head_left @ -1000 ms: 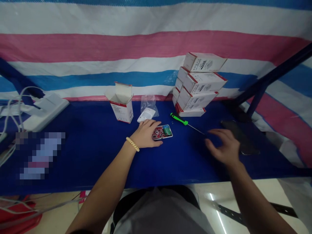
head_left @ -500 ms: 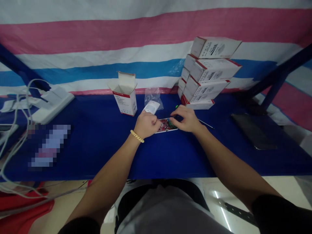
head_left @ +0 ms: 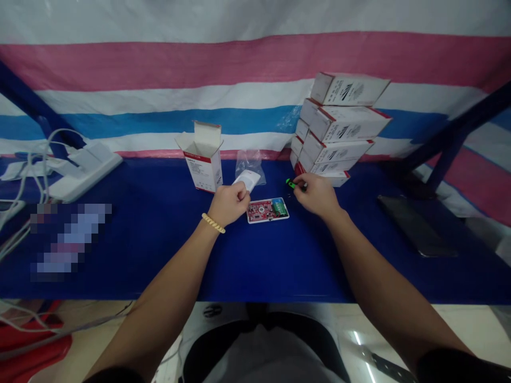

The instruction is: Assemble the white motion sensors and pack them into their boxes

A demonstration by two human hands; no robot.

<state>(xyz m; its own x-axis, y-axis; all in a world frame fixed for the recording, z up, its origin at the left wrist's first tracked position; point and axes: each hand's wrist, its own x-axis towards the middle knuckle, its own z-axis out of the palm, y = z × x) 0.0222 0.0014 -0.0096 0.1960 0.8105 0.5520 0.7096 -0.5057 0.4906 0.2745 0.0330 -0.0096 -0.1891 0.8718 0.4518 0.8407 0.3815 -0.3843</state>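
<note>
A red circuit board (head_left: 261,210) with a green and blue part at its right end lies in a white shell on the blue table. My left hand (head_left: 230,203) is closed at the board's left edge; what its fingers hold, if anything, is too small to make out. Behind that hand lies a white cover (head_left: 248,180), partly hidden by it. My right hand (head_left: 315,194), to the right of the board and apart from it, pinches a green and black tool (head_left: 291,183), mostly covered by the fingers.
An open white box (head_left: 206,169) and a clear plastic bag (head_left: 249,159) stand behind the hands. Several white boxes (head_left: 351,125) are stacked at the back right. A dark phone (head_left: 415,224) lies at right, a power strip (head_left: 85,173) with cables at left.
My right hand has come off the board and now has the green and black tool in its fingers. My left hand has shifted slightly left, leaving more of the board visible.
</note>
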